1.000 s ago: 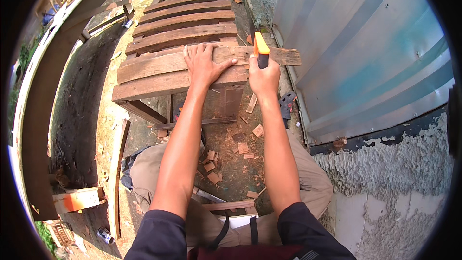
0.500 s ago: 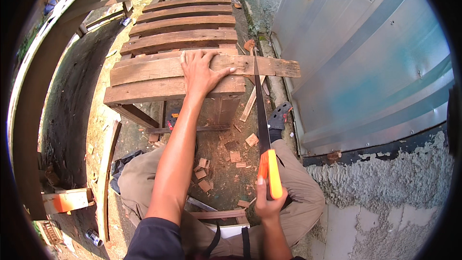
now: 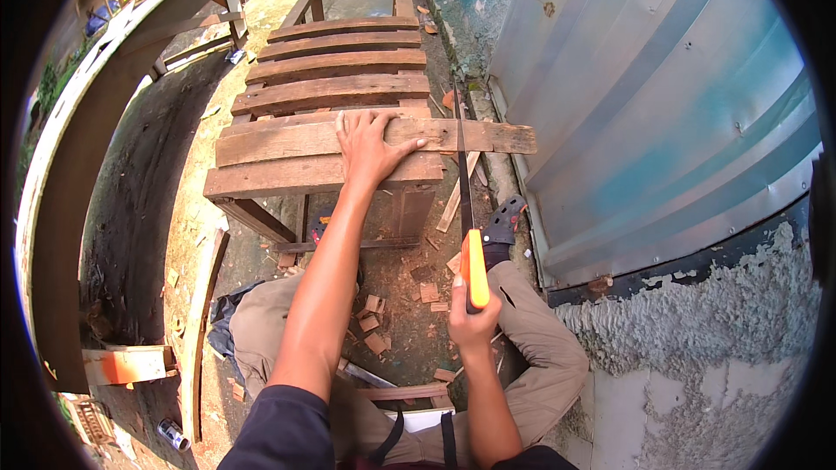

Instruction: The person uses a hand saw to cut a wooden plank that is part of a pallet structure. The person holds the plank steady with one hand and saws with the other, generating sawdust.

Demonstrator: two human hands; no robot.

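My left hand point(image 3: 369, 152) lies with fingers spread, pressing on a loose wooden plank point(image 3: 279, 144). The plank rests across the near end of a slatted wooden frame point(image 3: 326, 89), its right end jutting past the frame's edge. My right hand point(image 3: 475, 324) grips the yellow and orange handle of a handsaw point(image 3: 475, 265). The dark blade points away from me and crosses the overhanging part of the plank, to the right of my left hand. How deep the teeth sit in the wood cannot be made out.
Small wood offcuts point(image 3: 376, 344) litter the ground between my legs. A corrugated metal sheet point(image 3: 644, 122) and rough wall point(image 3: 688, 322) stand close on the right. At the left are a long wooden structure point(image 3: 65, 235), a leaning board point(image 3: 198, 339) and a can point(image 3: 173, 434).
My right hand and the saw have moved forward, away from me, with the blade still across the plank. My left hand keeps its place on the plank; the view has shifted slightly.
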